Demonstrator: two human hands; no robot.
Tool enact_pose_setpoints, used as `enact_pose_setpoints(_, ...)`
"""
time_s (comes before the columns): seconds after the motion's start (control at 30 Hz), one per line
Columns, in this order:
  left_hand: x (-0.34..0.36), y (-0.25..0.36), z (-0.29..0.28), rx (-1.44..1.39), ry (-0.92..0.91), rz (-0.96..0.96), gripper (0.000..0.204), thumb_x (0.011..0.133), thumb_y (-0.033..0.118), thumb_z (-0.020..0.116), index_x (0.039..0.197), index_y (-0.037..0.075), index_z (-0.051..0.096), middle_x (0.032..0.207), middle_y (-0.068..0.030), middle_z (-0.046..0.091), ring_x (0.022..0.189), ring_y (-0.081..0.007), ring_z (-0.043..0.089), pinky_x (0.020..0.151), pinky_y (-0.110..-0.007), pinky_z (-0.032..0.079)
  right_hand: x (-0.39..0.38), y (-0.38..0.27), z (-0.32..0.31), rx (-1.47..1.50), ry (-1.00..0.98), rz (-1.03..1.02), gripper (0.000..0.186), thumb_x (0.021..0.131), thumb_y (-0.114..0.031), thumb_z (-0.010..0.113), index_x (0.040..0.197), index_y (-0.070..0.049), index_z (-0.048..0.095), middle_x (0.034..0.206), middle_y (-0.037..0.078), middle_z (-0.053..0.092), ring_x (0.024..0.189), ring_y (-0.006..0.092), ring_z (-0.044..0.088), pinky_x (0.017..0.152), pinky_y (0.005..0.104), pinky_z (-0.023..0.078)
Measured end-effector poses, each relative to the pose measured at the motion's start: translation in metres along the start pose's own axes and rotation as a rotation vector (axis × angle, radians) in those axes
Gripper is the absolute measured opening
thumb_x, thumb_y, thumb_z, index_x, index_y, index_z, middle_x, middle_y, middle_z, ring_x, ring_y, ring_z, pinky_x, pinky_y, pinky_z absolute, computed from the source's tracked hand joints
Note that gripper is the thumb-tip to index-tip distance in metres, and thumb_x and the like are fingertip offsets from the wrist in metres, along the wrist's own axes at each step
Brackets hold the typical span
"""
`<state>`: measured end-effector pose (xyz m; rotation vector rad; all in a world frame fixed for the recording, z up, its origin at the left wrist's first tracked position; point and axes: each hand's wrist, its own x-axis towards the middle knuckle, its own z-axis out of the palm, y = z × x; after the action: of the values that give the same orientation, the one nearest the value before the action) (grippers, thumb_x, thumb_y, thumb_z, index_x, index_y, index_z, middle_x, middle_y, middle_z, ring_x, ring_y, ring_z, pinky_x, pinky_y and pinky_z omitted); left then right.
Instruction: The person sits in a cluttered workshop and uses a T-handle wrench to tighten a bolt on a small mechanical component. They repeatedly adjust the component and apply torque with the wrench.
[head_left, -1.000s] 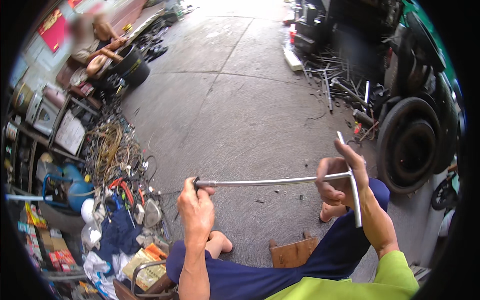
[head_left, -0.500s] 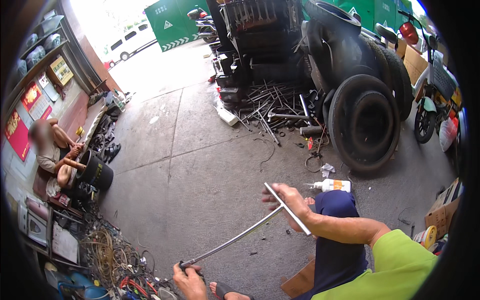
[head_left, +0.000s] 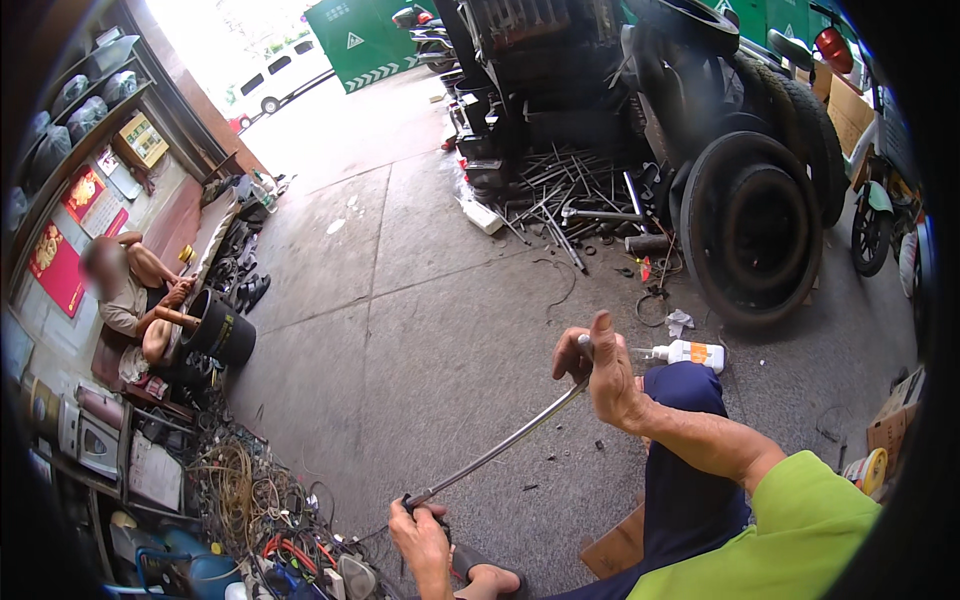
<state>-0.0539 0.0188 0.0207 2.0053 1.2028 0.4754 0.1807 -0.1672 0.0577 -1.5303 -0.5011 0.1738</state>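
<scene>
A long silver T-handle wrench (head_left: 505, 443) slants across the middle, its far end up and to the right. At its lower end, my left hand (head_left: 422, 540) is closed around the dark socket end; whatever the socket sits on is hidden by the fingers. My right hand (head_left: 612, 380) is at the crossbar end, fingers curled about it and thumb pointing up. Most of the crossbar is hidden by that hand. Just beyond my right hand, a white spray bottle (head_left: 692, 353) with an orange label lies on its side beside my blue-trousered knee (head_left: 690, 400).
Tyres (head_left: 750, 230) lean at the right, beside a pile of metal rods (head_left: 570, 195). Tangled wires (head_left: 235, 470) and parts line the lower left. A seated person (head_left: 125, 290) is at the left by a black bucket (head_left: 222, 335). A cardboard piece (head_left: 615, 545) lies near my leg.
The crossbar has turned from slanting across my right palm to pointing nearly end-on. My right hand has gone from flat fingers to curled ones, thumb raised. The whole view has shifted slightly.
</scene>
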Motion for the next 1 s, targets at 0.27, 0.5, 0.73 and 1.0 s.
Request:
enact_pose_setpoints(0.27,0.004,-0.014,-0.020,0.240,0.224,0.120,0.017,0.077,0.009,0.046,0.079,-0.004,0.057,0.064,-0.0154,0.066,0.065,-0.0360,0.064,0.070,-0.046,0.048,0.001,-0.011,0.010,-0.030,-0.152,0.247,0.095,0.091,-0.075,0.011,0.062,0.002,0.058,0.056,0.010,0.058,0.053,0.0176,0.059,0.050,0.0320,0.049)
enact_pose_setpoints(0.5,-0.003,-0.003,-0.012,0.226,0.128,0.014,0.022,0.085,0.012,0.045,0.090,0.000,0.063,0.076,-0.0168,0.068,0.073,-0.0337,0.066,0.068,-0.045,0.050,0.005,0.010,0.003,-0.002,-0.090,0.027,0.089,0.093,-0.071,0.013,0.066,0.000,0.060,0.057,0.009,0.059,0.049,0.0151,0.058,0.046,0.0292,0.046)
enact_pose_setpoints(0.73,0.000,0.010,-0.022,0.106,0.160,-0.069,0.021,0.085,0.012,0.046,0.088,0.003,0.064,0.070,-0.0138,0.067,0.064,-0.0302,0.064,0.062,-0.042,0.049,-0.004,0.005,0.005,0.077,-0.291,-0.273,0.052,0.100,-0.043,0.049,0.068,-0.002,0.057,0.058,0.004,0.054,0.047,0.0104,0.050,0.045,0.0286,0.041)
enact_pose_setpoints(1.0,0.004,0.017,-0.019,0.291,0.210,-0.066,0.022,0.085,0.016,0.047,0.092,0.006,0.065,0.079,-0.0150,0.069,0.079,-0.0358,0.066,0.076,-0.045,0.048,0.004,-0.007,-0.010,-0.028,-0.799,0.237,0.050,0.086,-0.052,0.068,0.084,-0.002,0.073,0.054,0.000,0.051,0.049,0.0086,0.044,0.042,0.0280,0.030)
